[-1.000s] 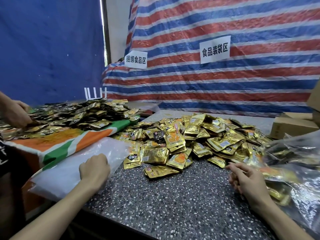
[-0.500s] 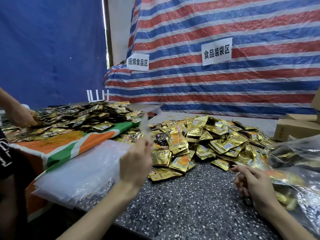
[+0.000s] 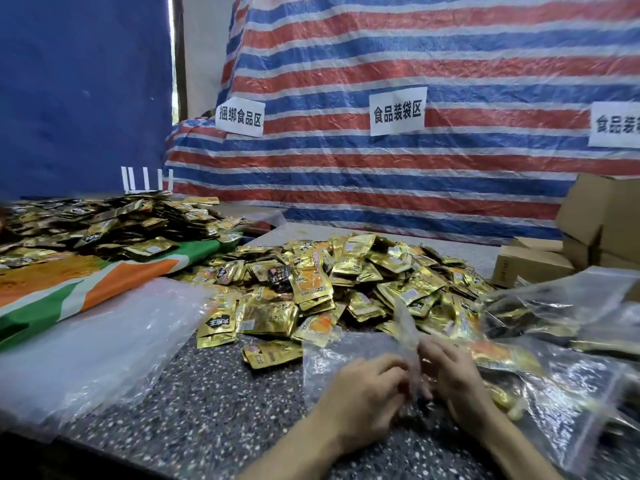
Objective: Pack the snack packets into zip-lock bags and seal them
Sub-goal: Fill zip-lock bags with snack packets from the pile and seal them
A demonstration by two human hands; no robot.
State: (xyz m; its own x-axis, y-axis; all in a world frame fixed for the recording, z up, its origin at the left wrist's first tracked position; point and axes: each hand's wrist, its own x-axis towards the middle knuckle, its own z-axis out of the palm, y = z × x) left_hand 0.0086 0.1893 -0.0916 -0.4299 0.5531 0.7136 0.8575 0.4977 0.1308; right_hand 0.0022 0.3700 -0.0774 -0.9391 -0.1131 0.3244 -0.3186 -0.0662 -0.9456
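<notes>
First: Since half a second ago the left hand [image 3: 363,389] has come across from the stack of empty bags [image 3: 104,341] and now meets the right hand [image 3: 453,379] low over the table [image 3: 207,410].

Second: What are they holding?

First: One clear zip-lock bag [image 3: 325,362]. Both sets of fingers are curled and pinch its upper edge from opposite sides. A blurred flap of the plastic stands up between the hands, and the rest of it trails onto the table towards the left.

Second: Why hold it that way?

First: I judge they are working the mouth apart. With a pinch on each wall the two layers can be pulled open before anything goes in. The blur hides whether the zip is already parted.

Second: Is anything inside it?

First: Nothing that I can make out; the speckled tabletop shows through it.

Second: And the snacks?

First: They lie in a loose heap of snack packets [image 3: 346,282], gold foil, just beyond the hands. The nearest ones are almost touching the bag, so one short reach should feed it.

Second: What about finished work?

First: Several filled bags [image 3: 561,386] lie to the right, just beside the right hand, with gold packets showing through the plastic. Whether they are sealed I cannot tell. Cardboard boxes [image 3: 595,216] stand behind them.

Second: So the empties are on the left and the full ones on the right?

First: Yes, and the heap lies between them, which suits a left-to-right flow. Farther left, a second heap [image 3: 104,223] rests on a striped cloth [image 3: 114,285].
</notes>
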